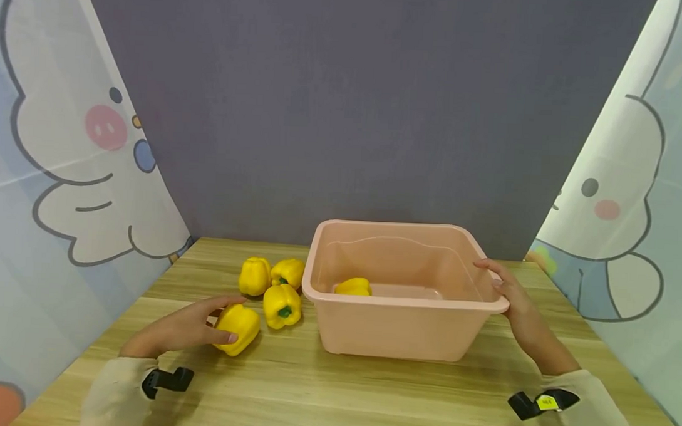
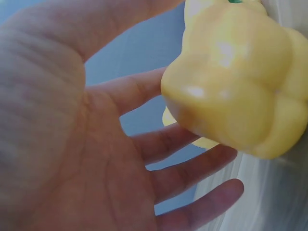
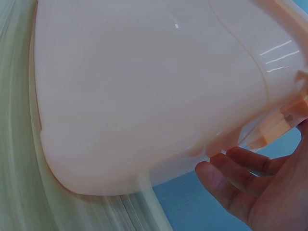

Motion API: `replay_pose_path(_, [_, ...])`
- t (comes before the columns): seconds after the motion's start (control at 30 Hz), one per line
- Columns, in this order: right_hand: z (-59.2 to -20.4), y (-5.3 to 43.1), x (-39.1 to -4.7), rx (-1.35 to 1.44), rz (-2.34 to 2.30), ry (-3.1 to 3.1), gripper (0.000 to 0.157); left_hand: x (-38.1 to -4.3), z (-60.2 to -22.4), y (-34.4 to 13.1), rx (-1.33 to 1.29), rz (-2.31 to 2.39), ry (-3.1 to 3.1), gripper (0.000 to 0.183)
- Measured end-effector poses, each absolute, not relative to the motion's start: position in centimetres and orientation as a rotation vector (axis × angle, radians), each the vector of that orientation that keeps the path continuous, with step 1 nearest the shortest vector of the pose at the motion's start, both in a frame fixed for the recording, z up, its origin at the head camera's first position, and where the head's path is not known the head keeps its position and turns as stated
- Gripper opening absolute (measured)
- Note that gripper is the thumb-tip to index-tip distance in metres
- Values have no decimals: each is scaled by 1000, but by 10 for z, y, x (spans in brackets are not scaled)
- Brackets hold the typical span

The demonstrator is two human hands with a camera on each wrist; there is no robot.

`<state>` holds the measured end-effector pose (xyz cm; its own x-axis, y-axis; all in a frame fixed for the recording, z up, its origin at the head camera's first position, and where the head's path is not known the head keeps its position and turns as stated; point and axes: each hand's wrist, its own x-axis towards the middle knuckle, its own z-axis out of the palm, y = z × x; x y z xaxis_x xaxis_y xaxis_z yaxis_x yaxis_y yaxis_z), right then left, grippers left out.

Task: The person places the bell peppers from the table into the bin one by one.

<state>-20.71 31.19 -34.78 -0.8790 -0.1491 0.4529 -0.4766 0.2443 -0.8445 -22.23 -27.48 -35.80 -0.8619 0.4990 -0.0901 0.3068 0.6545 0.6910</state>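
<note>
In the head view, my left hand holds a yellow bell pepper low at the table's left side, thumb on the near side and index finger over the far side. The left wrist view shows this bell pepper up close, with the lower fingers stretched out beneath it. My right hand grips the right rim of a pink plastic tub. Seen from the right wrist, its fingertips lie at the tub's outer wall under the rim. Inside the tub rests another yellow bell pepper.
Three more yellow bell peppers stand close together left of the tub: one at the back left, one by the tub, one in front. A dark grey panel rises behind the wooden table, with printed curtains on both sides.
</note>
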Motion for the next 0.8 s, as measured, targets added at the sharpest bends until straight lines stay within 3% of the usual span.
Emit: replay_pose_path(0.8, [-349, 313, -206, 587, 1645, -2263, 40, -222, -365, -272, 544, 1029, 2647, 92])
